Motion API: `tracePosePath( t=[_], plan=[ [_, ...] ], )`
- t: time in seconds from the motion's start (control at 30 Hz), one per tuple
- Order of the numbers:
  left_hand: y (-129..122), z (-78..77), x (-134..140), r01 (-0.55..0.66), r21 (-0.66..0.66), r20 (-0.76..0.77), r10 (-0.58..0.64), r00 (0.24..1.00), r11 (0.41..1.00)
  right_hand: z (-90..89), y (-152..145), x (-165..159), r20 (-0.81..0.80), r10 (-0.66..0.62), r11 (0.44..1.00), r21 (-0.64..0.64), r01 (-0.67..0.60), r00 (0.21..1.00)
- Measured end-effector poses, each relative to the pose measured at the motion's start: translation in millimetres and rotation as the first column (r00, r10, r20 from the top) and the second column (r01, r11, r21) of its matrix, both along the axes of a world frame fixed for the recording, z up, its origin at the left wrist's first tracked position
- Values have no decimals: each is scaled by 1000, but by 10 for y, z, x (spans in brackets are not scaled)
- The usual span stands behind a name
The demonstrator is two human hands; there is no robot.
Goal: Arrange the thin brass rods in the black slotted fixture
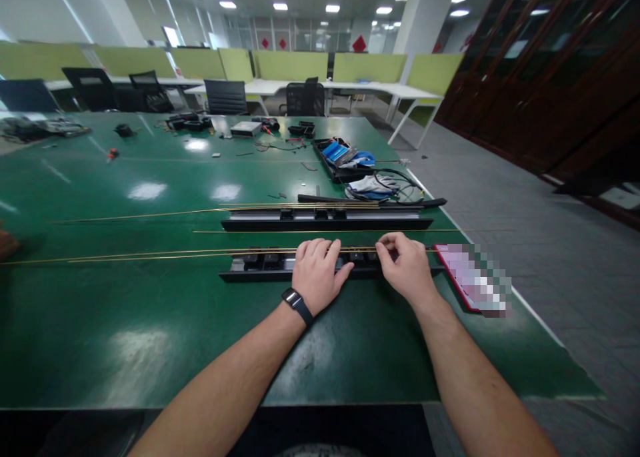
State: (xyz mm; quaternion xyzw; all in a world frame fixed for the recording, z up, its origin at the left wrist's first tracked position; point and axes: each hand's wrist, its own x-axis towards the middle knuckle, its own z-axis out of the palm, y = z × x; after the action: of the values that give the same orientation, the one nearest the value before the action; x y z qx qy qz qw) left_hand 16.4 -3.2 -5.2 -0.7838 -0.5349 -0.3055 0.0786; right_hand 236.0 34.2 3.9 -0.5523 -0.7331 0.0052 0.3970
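A long black channel rail (330, 275) lies across the table in front of me, with small black blocks (271, 260) seated along it. Thin brass-coloured rods (180, 254) run lengthwise over this rail and stretch far out to the left. My left hand (317, 270), a dark band on its wrist, rests over the rail and rods, its fingers extended and the thumb apart. Farther right, my right hand (405, 264) pinches a rod between thumb and fingers near the rail's right end. The fingertips partly hide the rod there.
Beyond lie a second black rail (327, 224) with rods, and a lone rod (240, 232). A red-edged, blurred-out object (463, 280) sits right. A black tray (325, 160) and gloves (373, 187) are farther back. Part of another person's hand (7, 244) shows at the left edge.
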Motion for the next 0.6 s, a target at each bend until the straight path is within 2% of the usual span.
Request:
tracePosePath(
  t=[0.6],
  plan=[
    [4,-2,-6,2,14,0,-2,1000,1000,26,-3,-4,-31,-26,998,-56,24,999]
  ],
)
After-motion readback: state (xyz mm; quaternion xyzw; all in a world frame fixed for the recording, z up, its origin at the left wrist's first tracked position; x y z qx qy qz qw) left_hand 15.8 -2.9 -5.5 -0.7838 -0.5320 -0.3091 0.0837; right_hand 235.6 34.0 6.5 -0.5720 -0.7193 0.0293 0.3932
